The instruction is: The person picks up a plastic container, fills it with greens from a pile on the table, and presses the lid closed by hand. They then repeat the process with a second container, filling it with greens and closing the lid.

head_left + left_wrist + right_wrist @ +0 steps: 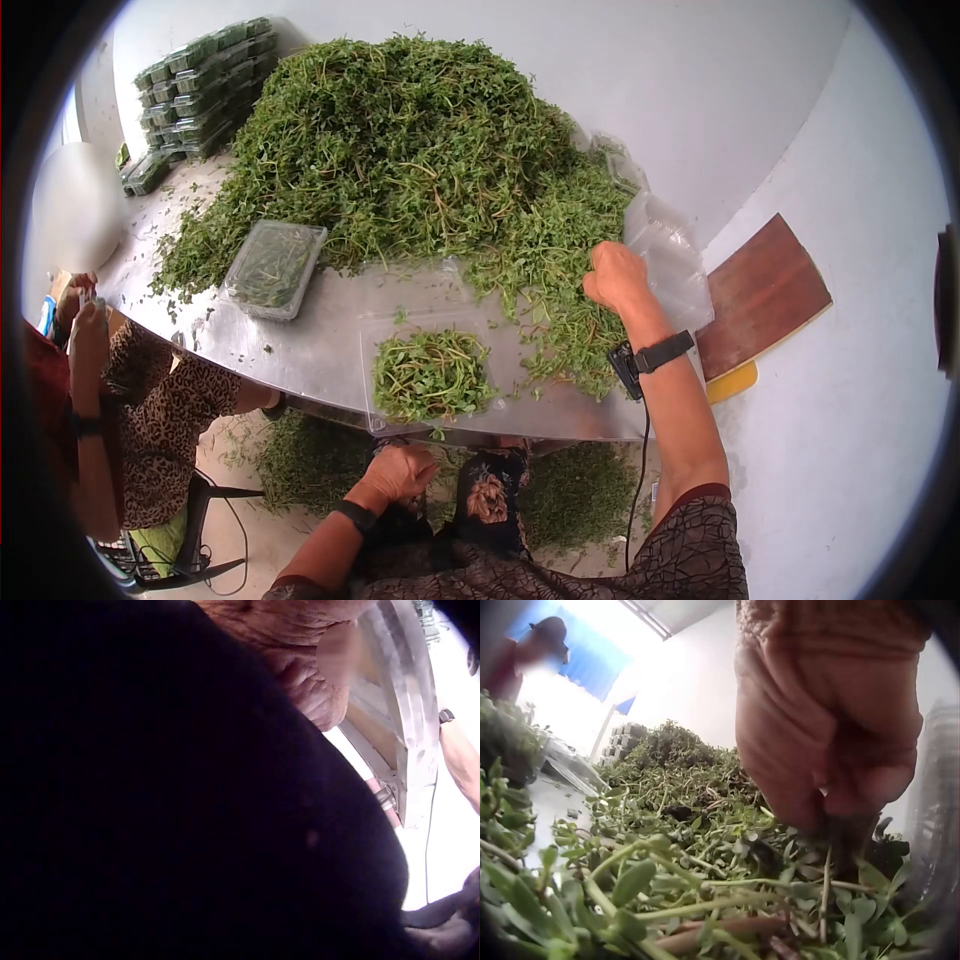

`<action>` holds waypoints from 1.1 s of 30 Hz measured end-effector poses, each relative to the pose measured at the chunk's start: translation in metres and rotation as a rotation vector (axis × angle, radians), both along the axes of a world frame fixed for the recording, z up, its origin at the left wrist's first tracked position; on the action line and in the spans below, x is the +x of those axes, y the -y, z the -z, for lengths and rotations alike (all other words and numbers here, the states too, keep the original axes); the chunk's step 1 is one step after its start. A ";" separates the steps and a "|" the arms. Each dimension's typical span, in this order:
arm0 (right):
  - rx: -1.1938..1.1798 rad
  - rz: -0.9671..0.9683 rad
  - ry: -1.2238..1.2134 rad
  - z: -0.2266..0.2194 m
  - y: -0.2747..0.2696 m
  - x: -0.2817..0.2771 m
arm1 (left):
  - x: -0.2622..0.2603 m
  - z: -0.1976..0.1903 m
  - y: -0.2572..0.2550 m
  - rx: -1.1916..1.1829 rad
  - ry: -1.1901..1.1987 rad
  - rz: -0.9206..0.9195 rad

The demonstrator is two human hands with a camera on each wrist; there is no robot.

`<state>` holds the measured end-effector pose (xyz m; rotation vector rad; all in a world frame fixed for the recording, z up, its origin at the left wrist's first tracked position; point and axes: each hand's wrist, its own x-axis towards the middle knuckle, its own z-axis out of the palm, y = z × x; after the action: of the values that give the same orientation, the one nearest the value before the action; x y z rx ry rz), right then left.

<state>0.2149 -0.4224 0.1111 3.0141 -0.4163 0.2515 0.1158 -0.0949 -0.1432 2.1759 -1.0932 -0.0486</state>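
A large heap of purslane [400,150], leafy with pale and reddish stems, covers much of the metal table. My right hand [617,275] is at the heap's right edge, fingers pointing down and curled. The right wrist view shows that hand [825,720] pinching purslane stems at its fingertips. In front of me lies an open clear plastic box [367,385] with a mound of purslane [430,375] in it. My left hand [400,470] is below the table edge, over my lap, fingers loosely curled and holding nothing visible. The left wrist view is mostly dark, with part of that hand [315,675] at the top.
A closed, filled box [275,268] stands left on the table [335,340]. Stacked filled boxes [205,85] stand at the back left, clear empty boxes [665,240] at the right. A brown board [765,295] leans beyond the table. Another person [90,420] sits at the left.
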 end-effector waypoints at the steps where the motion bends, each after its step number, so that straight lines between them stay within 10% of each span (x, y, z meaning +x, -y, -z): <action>1: -0.001 -0.002 0.001 -0.002 0.001 -0.002 | 0.001 -0.001 0.000 0.004 -0.004 0.000; 10: 0.630 -0.097 0.313 -0.039 -0.009 -0.037 | 0.001 0.001 0.002 0.008 0.044 0.013; 27: 0.104 -0.154 -0.176 -0.014 -0.055 -0.056 | 0.001 -0.002 0.001 0.017 0.006 0.002; 33: -0.085 -0.395 0.084 0.019 -0.041 -0.055 | 0.000 -0.007 0.002 0.012 -0.015 0.002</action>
<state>0.1595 -0.3814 0.0918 2.9809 0.1860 0.4107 0.1160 -0.0966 -0.1362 2.1813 -1.0896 -0.0729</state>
